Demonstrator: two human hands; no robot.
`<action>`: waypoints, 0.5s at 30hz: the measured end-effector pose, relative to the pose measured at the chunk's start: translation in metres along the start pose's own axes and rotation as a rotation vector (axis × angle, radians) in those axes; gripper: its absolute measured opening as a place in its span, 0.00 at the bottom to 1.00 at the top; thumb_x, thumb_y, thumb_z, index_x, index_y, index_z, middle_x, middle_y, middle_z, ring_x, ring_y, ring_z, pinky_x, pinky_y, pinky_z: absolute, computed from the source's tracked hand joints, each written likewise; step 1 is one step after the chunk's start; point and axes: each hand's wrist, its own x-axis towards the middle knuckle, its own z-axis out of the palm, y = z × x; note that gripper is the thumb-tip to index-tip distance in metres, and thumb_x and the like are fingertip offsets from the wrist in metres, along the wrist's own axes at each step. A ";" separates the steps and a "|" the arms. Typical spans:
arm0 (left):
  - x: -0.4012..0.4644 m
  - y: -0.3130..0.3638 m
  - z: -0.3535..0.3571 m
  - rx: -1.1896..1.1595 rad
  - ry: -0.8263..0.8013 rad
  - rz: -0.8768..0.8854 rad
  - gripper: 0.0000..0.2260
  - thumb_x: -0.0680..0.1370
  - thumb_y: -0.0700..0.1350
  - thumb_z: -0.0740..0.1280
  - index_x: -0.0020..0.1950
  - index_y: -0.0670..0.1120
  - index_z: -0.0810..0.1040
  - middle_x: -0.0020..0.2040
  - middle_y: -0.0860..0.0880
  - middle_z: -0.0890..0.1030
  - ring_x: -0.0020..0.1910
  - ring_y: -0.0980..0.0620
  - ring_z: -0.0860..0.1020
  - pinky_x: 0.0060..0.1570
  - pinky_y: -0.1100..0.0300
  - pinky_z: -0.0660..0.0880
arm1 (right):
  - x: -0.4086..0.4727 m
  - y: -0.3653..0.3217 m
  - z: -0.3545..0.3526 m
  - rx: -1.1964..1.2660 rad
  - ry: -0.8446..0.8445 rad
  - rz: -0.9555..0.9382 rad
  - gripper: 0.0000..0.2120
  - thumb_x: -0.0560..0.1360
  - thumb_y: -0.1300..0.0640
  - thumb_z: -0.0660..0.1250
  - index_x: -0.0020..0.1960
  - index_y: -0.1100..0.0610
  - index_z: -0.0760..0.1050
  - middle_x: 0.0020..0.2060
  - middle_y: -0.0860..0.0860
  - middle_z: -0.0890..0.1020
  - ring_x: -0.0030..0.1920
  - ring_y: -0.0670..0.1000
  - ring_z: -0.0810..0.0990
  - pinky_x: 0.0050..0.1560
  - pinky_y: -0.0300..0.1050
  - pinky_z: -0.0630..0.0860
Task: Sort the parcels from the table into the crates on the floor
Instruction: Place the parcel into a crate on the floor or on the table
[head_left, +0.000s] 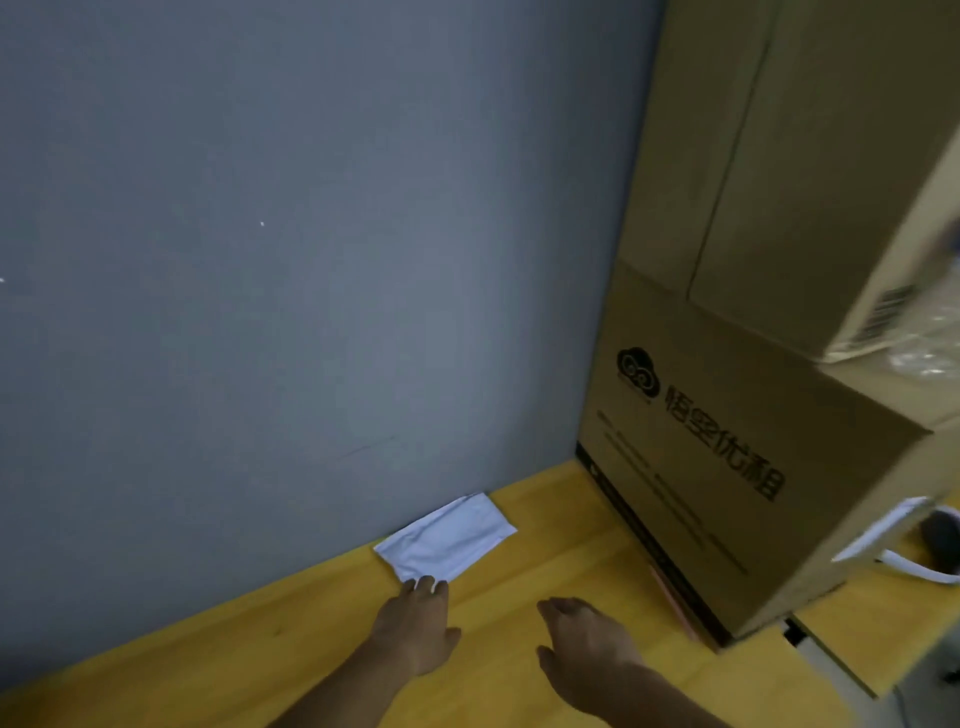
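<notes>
Two bare hands reach over a yellow wooden table (519, 639). One flat white parcel (445, 538) lies on the table, right against the grey wall (291, 234). The left hand (418, 626) has straight fingers, and the fingertips (426, 583) touch the near edge of the parcel. The right hand (584, 639) is loose, holds nothing, and sits apart from the parcel. Big brown cardboard boxes (737, 395) stand stacked on the right

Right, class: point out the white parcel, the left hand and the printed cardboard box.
white parcel (447, 538), head view, middle of its top face.
left hand (418, 626), head view, back of hand.
printed cardboard box (727, 467), head view, printed side.
</notes>
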 end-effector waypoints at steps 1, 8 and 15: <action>0.015 -0.009 0.002 -0.002 0.002 -0.008 0.30 0.82 0.59 0.59 0.79 0.44 0.58 0.78 0.44 0.60 0.76 0.42 0.61 0.69 0.47 0.69 | 0.013 -0.003 0.005 -0.003 -0.008 0.006 0.25 0.83 0.48 0.59 0.78 0.55 0.61 0.74 0.52 0.68 0.75 0.54 0.65 0.71 0.48 0.69; 0.121 -0.043 0.040 0.069 0.057 -0.016 0.36 0.79 0.63 0.62 0.80 0.46 0.55 0.77 0.44 0.61 0.75 0.40 0.61 0.66 0.48 0.71 | 0.093 -0.001 0.044 -0.045 -0.046 0.026 0.25 0.83 0.47 0.58 0.77 0.53 0.62 0.74 0.50 0.68 0.76 0.53 0.63 0.74 0.48 0.66; 0.201 -0.065 0.070 0.098 0.095 -0.058 0.48 0.73 0.69 0.65 0.82 0.47 0.46 0.81 0.41 0.51 0.79 0.34 0.50 0.74 0.42 0.56 | 0.124 0.009 0.076 -0.022 -0.092 0.048 0.26 0.83 0.47 0.58 0.78 0.53 0.60 0.76 0.50 0.66 0.77 0.52 0.62 0.74 0.46 0.64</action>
